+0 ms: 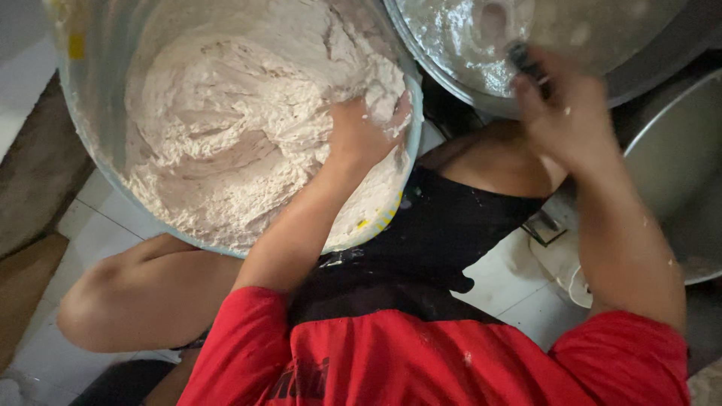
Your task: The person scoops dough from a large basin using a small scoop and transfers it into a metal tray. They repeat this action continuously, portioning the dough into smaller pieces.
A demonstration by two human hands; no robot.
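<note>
A big translucent tub [90,143] holds a mass of thick white dough [226,143]. My left hand [368,128] is sunk into the dough at the tub's right side, fingers curled around a lump of it. My right hand [560,113] is blurred at the rim of a metal bowl [639,83] and is closed on a dark handle [526,60] that reaches into the bowl. The bowl has wet whitish batter [459,41] smeared inside. I wear a red shirt and dark shorts, squatting with knees on either side.
A second large metal vessel [677,173] stands at the right edge. White floor tiles [90,233] lie under me. A brown surface [34,173] runs along the left. A pale sandal [560,263] lies on the tiles by my right arm.
</note>
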